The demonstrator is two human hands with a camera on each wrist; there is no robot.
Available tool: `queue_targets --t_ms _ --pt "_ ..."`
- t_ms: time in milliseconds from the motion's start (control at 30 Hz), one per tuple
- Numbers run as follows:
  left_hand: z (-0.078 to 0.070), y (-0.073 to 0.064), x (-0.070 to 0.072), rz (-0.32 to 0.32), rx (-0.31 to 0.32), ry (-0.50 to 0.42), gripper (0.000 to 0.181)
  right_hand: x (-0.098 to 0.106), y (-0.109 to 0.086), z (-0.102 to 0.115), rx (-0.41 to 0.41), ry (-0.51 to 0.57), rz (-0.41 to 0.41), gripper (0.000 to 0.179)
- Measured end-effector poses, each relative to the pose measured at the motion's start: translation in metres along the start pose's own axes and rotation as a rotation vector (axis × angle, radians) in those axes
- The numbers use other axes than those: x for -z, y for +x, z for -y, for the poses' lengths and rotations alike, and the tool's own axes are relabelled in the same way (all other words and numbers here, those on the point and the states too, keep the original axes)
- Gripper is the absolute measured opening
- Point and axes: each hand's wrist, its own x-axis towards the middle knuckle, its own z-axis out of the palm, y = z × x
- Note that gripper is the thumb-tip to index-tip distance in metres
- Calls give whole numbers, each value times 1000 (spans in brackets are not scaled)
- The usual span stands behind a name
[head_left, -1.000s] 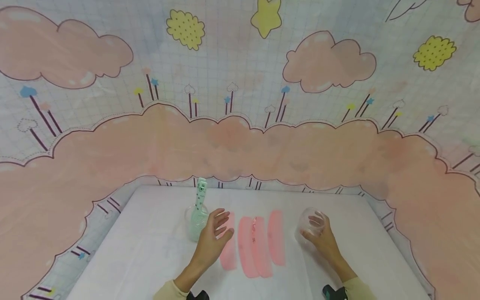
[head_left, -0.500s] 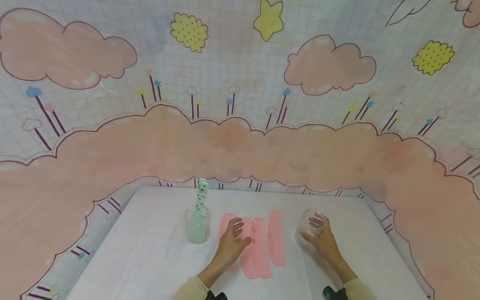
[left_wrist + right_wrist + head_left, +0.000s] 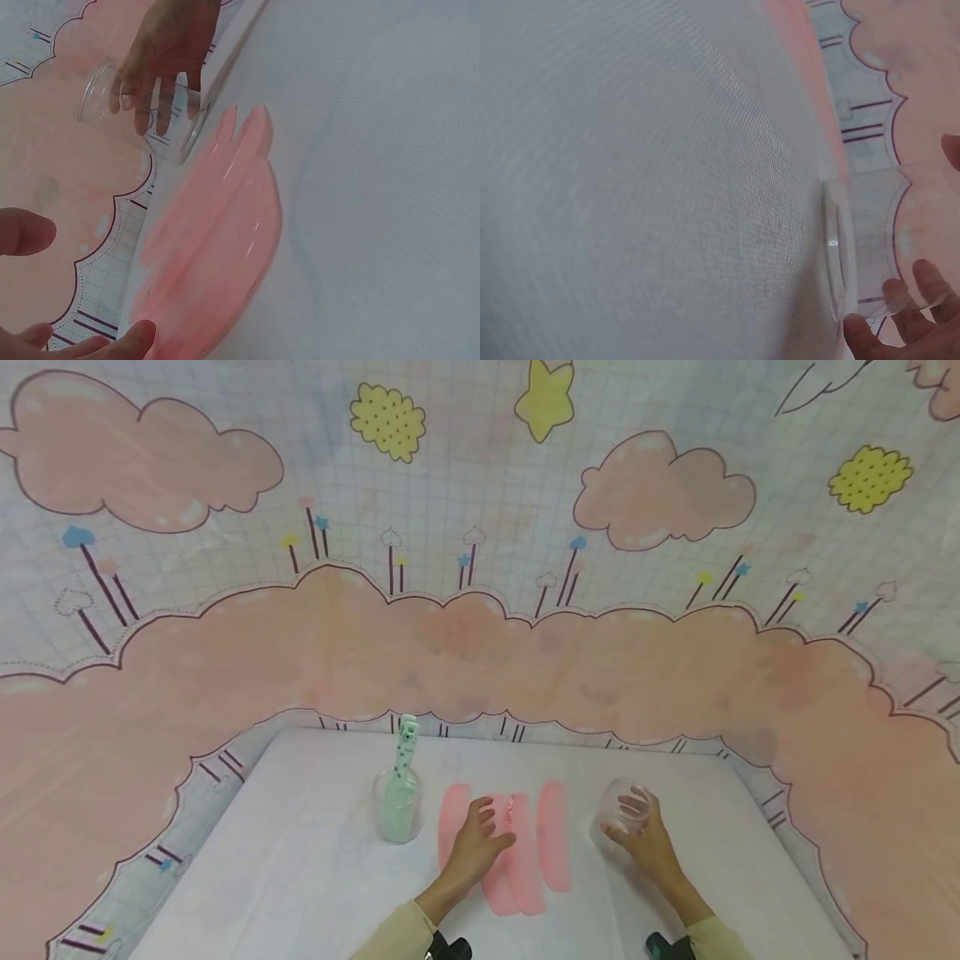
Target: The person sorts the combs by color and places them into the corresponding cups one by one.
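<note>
At the left of the white-covered desk [image 3: 285,843], a clear round cup [image 3: 378,806] stands well apart from both hands and holds a pale green plastic comb [image 3: 406,752] whose dark-spotted handle rises above the rim, leaning slightly far and right. Next come four long, curved, flat pink plastic pieces lying roughly near to far: the leftmost piece [image 3: 452,818], the second piece [image 3: 501,893] and the third piece [image 3: 527,860], which overlap, and, a little apart, the rightmost piece [image 3: 553,839]. The left hand [image 3: 474,847] is over the leftmost and second pieces, thumb and fingers spread apart with nothing between them; whether its fingertips touch the pink plastic cannot be told. Farther right, the right hand [image 3: 643,835] holds a clear, smooth-walled plastic cup [image 3: 613,802] standing on the desk, thumb at its near left side and fingers curved around its far right. Behind the desk hangs a pink-and-white cloth backdrop [image 3: 465,652] printed with clouds.
</note>
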Motion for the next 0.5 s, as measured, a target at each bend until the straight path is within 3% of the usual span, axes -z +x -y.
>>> queue_targets --t_ms 500 --pt "-3 0 -4 26 4 -13 70 -1 2 -4 -25 5 -5 90"
